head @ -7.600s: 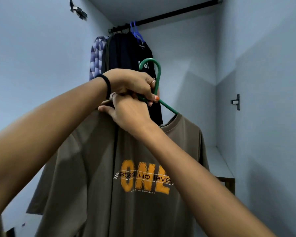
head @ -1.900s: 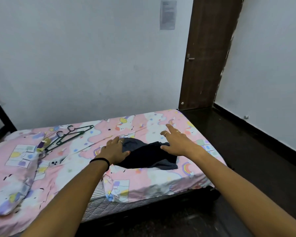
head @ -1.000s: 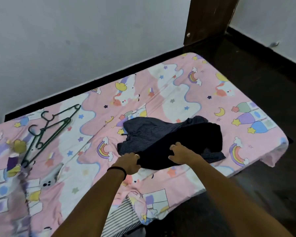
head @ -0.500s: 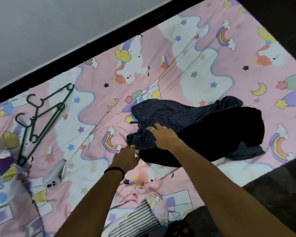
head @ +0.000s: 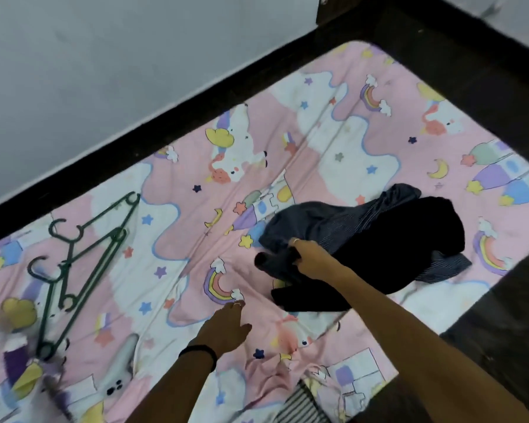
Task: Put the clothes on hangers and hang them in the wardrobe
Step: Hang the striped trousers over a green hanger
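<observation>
A heap of dark clothes (head: 379, 239), one black piece and one navy striped piece, lies on the pink patterned bed sheet (head: 318, 141). My right hand (head: 310, 259) grips a bunched edge of the dark cloth at the heap's left end. My left hand (head: 226, 326) hovers just above the sheet to the left of the heap, fingers relaxed, holding nothing. Several green hangers (head: 74, 264) lie in a pile at the left side of the bed.
A white phone (head: 118, 374) lies on the sheet near the front left. A dark bed frame (head: 196, 117) runs along the grey wall behind. Dark floor (head: 501, 346) shows to the right and in front of the bed.
My left hand has let go of the clothes and drawn back to the left over the sheet. My right hand has closed on the cloth's left edge. The camera has tilted slightly.
</observation>
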Available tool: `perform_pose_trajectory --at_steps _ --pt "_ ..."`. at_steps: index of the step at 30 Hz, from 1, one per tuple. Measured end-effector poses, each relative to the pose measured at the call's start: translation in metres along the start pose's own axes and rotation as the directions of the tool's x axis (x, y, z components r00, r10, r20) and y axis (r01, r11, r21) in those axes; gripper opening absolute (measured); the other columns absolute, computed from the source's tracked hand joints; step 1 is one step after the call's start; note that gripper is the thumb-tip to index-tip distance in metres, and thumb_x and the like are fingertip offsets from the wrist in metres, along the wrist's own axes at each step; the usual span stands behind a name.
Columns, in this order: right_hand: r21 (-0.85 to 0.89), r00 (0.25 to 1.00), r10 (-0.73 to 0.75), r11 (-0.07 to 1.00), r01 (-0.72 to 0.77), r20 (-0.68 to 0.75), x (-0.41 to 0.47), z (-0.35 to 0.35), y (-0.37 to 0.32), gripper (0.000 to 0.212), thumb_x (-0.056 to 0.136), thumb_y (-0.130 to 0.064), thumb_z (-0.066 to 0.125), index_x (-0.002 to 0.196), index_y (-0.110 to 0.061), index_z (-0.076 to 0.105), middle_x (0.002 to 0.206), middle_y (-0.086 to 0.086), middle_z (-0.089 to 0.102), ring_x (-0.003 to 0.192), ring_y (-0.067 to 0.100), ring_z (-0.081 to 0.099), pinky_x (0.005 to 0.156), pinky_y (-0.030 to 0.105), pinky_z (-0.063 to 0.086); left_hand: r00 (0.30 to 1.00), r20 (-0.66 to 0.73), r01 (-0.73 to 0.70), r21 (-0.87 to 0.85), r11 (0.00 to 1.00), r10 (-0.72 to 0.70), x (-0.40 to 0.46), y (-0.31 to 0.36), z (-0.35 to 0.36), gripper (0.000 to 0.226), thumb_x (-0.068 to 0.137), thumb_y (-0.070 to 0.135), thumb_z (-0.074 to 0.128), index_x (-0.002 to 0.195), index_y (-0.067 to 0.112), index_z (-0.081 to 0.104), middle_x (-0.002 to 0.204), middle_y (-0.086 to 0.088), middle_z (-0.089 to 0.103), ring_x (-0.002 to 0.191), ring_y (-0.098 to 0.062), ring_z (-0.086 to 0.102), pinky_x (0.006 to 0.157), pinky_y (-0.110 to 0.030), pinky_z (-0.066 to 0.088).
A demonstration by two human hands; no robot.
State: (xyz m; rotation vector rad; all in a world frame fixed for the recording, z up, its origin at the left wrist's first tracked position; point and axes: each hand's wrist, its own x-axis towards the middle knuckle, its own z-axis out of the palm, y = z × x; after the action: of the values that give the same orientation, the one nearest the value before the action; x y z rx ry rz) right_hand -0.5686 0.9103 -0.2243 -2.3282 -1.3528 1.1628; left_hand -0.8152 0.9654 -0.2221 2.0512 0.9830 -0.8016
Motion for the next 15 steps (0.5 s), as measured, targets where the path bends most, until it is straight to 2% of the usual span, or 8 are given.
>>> perform_pose_trajectory --at_steps 4,6,8,11,13,15 --pt "0.053 0.987 -0.054 0.997 0.062 -0.150 -0.049 -0.058 -0.009 0.037 0.087 0.004 0.054 0.122 -0.004 0.051 0.109 0.020 0.064 0.101 0.035 0.060 0.076 0.034 0.044 0.983 -0.142 -0.133 -0.115 0.984 0.117 -0.008 0.024 -0.053 0.072 0.095 0.024 0.057 0.152 0.010 0.016 0.156 -0.008 0.024 0.140 -0.023 0.031 0.112 -0.029 0.027" --pt "0.058 0.978 -0.085 0.993 0.098 -0.190 -0.079 -0.090 -0.011 0.034 0.087 0.005 0.053 0.118 -0.009 0.051 0.106 0.015 0.063 0.098 0.032 0.058 0.075 0.033 0.044 0.946 -0.255 -0.251 -0.180 0.951 0.201 -0.014 0.049 -0.084 0.066 0.096 0.012 0.054 0.151 0.008 0.018 0.155 -0.011 0.025 0.141 -0.023 0.030 0.108 -0.023 0.026" --pt "0.067 0.956 -0.127 0.986 0.150 -0.265 -0.110 -0.124 -0.018 0.032 0.084 0.010 0.050 0.108 -0.011 0.053 0.100 0.007 0.061 0.094 0.025 0.057 0.071 0.024 0.041 0.893 -0.351 -0.364 -0.196 0.911 0.281 -0.022 0.074 -0.113 0.058 0.095 -0.002 0.048 0.148 0.005 0.024 0.154 -0.014 0.029 0.141 -0.024 0.030 0.106 -0.018 0.022" --pt "0.096 0.861 -0.186 0.961 0.260 -0.473 -0.161 -0.184 -0.043 0.038 0.079 0.013 0.050 0.098 -0.020 0.052 0.092 -0.004 0.060 0.089 0.009 0.056 0.076 0.017 0.041 0.823 -0.414 -0.482 -0.144 0.864 0.390 -0.037 0.110 -0.148 0.057 0.094 -0.004 0.047 0.147 0.009 0.030 0.148 -0.011 0.038 0.138 -0.025 0.035 0.108 -0.028 0.029" --pt "0.082 0.773 -0.235 0.934 0.347 -0.588 -0.196 -0.226 -0.064 0.038 0.081 0.011 0.052 0.093 -0.025 0.050 0.086 -0.006 0.056 0.080 -0.003 0.052 0.075 0.013 0.040 0.763 -0.449 -0.569 -0.124 0.813 0.465 -0.051 0.135 -0.166 0.059 0.094 0.005 0.054 0.148 0.014 0.031 0.147 -0.009 0.039 0.137 -0.024 0.037 0.109 -0.033 0.034" --pt "0.090 0.702 -0.252 0.907 0.411 -0.666 -0.232 -0.260 -0.086 0.038 0.084 0.011 0.054 0.091 -0.026 0.049 0.083 -0.004 0.053 0.076 -0.004 0.050 0.074 0.013 0.041 0.680 -0.502 -0.658 -0.096 0.747 0.534 -0.070 0.160 -0.182 0.064 0.093 0.017 0.061 0.148 0.018 0.029 0.146 -0.006 0.040 0.135 -0.021 0.038 0.108 -0.037 0.037"
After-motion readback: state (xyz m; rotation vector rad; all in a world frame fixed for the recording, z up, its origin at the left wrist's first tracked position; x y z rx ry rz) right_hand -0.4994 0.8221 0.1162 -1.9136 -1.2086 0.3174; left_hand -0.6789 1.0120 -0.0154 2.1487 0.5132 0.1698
